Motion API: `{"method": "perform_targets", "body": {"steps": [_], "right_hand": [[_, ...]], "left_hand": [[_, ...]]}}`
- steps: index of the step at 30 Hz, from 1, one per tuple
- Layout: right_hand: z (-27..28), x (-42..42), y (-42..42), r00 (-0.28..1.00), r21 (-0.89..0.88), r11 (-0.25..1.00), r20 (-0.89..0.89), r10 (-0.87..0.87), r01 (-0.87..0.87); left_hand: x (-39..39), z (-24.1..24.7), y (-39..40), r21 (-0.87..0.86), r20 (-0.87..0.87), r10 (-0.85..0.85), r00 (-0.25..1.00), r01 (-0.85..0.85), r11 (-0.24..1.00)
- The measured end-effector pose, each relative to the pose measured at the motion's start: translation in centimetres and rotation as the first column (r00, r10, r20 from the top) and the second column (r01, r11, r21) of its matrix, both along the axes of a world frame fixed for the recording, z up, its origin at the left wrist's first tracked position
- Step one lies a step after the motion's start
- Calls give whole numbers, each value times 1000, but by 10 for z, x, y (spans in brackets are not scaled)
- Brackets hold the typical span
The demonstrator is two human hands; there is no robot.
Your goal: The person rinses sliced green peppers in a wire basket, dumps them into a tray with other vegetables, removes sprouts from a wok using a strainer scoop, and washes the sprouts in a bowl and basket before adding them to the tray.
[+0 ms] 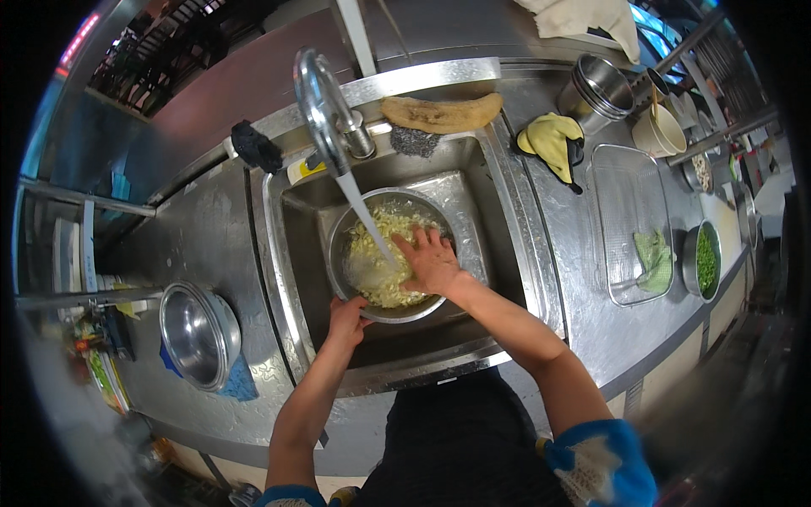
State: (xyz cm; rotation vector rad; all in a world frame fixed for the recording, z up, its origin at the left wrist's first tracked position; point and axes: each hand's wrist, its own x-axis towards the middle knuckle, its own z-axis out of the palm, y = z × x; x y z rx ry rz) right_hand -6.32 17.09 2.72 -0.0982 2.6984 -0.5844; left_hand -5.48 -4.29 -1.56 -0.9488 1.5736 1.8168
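A round stainless steel bowl (338, 272) sits tilted in the sink basin (469, 190). It holds water and many small pale yellow-green chopped pieces (383, 288). My left hand (346, 320) grips the bowl's near left rim, thumb on top. With fingers spread, my right hand (434, 261) lies on the pieces at the bowl's right side, its fingertips partly hidden. From the curved chrome faucet (320, 120) a stream of water (367, 218) runs into the bowl, left of my right hand.
Stacked metal bowls (196, 336) stand on a blue cloth (241, 380) at left. Behind the sink lie a long brown loofah-like object (443, 114) and a steel scourer (415, 142). At right are a yellow cloth (548, 142), a wire basket (627, 209) and a bowl of chopped greens (690, 272).
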Motion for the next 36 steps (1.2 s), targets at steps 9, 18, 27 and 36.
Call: {"method": "perform_targets", "body": {"steps": [9,18,27,36], "right_hand": [[-53,-27,-39,996,-146,985,8,90,-88],[-38,-20,-66,996,78,995,-50,68,-64],[-34,-5,-44,925,74,927,-78,373,-368],[-74,-26,-64,991,-132,985,50,123,-115]], "left_hand": [[13,-11,0,76,-7,42,999,-41,996],[12,-14,-3,133,-36,10,999,-5,991],[14,-18,-19,189,-55,99,994,-87,978],[17,-22,-16,209,-22,111,994,-104,972]]}}
